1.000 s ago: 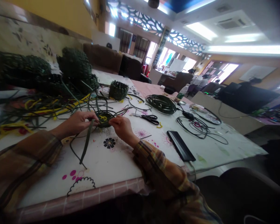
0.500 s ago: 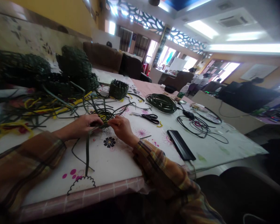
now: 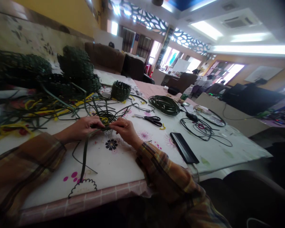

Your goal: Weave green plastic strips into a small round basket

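Note:
A round of dark green woven strips (image 3: 106, 116) with a yellow centre lies on the table, its loose ends fanning out. My left hand (image 3: 89, 126) is closed on its near left edge, thumb and fingers pinching a green strip. Close beside it, my right hand (image 3: 124, 128) pinches the near edge with thumb and forefinger. One long strip (image 3: 84, 158) hangs from under my left hand toward the table's front edge. The fingertips partly hide the spot where the strips cross. Black-handled scissors (image 3: 153, 120) lie open to the right.
Woven green baskets (image 3: 76, 63) are piled at the back left, with a small basket (image 3: 121, 91) nearer the middle. Loose green and yellow strips cover the left side. A strip coil (image 3: 165, 105), a black phone-like slab (image 3: 184, 147) and cable loops (image 3: 199, 128) lie to the right.
Both hands stay at the near edge of the weave with small finger shifts. The hanging strip's lower end has swung slightly left.

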A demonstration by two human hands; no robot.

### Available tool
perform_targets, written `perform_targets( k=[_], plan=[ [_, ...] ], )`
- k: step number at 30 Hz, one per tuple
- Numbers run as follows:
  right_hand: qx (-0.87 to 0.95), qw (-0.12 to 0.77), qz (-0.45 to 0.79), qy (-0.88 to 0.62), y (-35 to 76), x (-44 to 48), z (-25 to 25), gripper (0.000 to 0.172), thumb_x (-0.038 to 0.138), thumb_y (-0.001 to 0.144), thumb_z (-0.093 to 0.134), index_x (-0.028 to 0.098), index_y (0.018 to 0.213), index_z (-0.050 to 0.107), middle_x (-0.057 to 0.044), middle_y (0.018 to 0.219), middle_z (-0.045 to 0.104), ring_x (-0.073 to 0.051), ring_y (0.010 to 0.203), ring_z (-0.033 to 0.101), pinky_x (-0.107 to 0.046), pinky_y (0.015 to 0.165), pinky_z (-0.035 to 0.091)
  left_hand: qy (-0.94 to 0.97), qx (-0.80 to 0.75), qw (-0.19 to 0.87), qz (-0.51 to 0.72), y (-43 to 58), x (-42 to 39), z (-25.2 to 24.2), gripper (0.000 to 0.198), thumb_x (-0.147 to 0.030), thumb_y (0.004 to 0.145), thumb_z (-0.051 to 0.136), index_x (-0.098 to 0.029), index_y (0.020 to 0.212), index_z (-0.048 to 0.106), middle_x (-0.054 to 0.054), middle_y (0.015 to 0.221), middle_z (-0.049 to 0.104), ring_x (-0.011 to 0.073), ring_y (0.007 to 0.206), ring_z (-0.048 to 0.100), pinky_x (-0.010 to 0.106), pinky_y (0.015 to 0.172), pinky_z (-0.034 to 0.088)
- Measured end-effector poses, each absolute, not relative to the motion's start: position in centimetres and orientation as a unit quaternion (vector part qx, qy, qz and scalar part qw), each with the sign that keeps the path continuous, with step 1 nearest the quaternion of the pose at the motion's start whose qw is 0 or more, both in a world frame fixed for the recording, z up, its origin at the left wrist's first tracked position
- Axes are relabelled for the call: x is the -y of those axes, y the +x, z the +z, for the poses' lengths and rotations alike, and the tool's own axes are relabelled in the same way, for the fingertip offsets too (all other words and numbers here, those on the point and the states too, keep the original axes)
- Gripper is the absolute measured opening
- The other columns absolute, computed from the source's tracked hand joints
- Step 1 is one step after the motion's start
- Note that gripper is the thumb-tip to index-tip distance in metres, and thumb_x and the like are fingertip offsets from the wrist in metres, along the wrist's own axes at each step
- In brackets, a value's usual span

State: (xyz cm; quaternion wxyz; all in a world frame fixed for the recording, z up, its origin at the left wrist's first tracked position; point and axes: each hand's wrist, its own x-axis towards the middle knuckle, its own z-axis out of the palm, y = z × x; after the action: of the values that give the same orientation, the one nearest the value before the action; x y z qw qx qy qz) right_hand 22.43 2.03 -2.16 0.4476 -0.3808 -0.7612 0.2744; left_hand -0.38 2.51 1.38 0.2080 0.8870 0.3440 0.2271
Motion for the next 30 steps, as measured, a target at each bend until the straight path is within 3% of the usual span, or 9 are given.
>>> perform_targets(
  k=[7,11,14,18,23,30],
  plan=[
    [0.819,0.371,0.317,-0.303,23.9,-1.9,-1.1,0.012,0.018,0.091,0.059,0.014,0.09,0.07,-0.002,0.086,0.061,-0.01,0.073,0.06,-0.021,0.067,0.052,0.891,-0.348,0.19,0.222,-0.4,-2.0,0.6,0.027,-0.033,0.089,0.049,-0.016,0.095,0.069,0.008,0.091,0.066,0.0197,0.085,0.063,0.028,0.077,0.046],
    [0.888,0.306,0.211,-0.271,24.5,-1.8,-0.4,0.012,0.012,0.092,0.059,0.014,0.096,0.07,-0.004,0.091,0.062,-0.012,0.083,0.059,-0.024,0.079,0.049,0.894,-0.346,0.177,0.223,-1.1,-2.3,0.0,0.025,-0.03,0.089,0.049,-0.016,0.097,0.069,0.008,0.092,0.066,0.0196,0.086,0.062,0.028,0.077,0.046],
    [0.91,0.265,0.133,-0.289,24.4,-1.6,-0.3,0.013,0.014,0.093,0.059,0.017,0.097,0.071,-0.005,0.093,0.06,-0.012,0.082,0.056,-0.022,0.077,0.046,0.896,-0.341,0.168,0.231,-1.2,-2.4,-0.3,0.025,-0.029,0.091,0.048,-0.016,0.098,0.068,0.008,0.093,0.065,0.0193,0.087,0.062,0.028,0.078,0.045],
    [0.896,0.297,0.067,-0.323,23.9,-1.2,-0.6,0.013,0.024,0.092,0.065,0.018,0.083,0.072,-0.004,0.091,0.056,-0.015,0.085,0.053,-0.025,0.078,0.045,0.901,-0.334,0.157,0.228,-0.9,-2.1,-0.3,0.023,-0.028,0.091,0.048,-0.017,0.097,0.068,0.008,0.094,0.065,0.0198,0.089,0.062,0.029,0.08,0.045],
    [0.888,0.347,0.138,-0.27,23.9,-1.2,-0.7,0.011,0.022,0.092,0.064,0.016,0.083,0.067,-0.006,0.098,0.053,-0.015,0.092,0.055,-0.027,0.084,0.048,0.902,-0.335,0.141,0.235,-1.0,-1.3,-0.3,0.022,-0.027,0.091,0.048,-0.018,0.095,0.067,0.008,0.094,0.065,0.0209,0.091,0.06,0.03,0.081,0.046],
    [0.905,0.306,0.091,-0.282,23.7,-0.7,-0.7,0.032,0.04,0.096,0.057,0.017,0.074,0.059,-0.005,0.091,0.049,-0.015,0.084,0.051,-0.026,0.076,0.046,0.898,-0.332,0.136,0.254,-1.3,-0.6,-1.1,0.022,-0.028,0.092,0.047,-0.019,0.098,0.067,0.007,0.097,0.064,0.0212,0.092,0.06,0.03,0.083,0.046]
  ],
)
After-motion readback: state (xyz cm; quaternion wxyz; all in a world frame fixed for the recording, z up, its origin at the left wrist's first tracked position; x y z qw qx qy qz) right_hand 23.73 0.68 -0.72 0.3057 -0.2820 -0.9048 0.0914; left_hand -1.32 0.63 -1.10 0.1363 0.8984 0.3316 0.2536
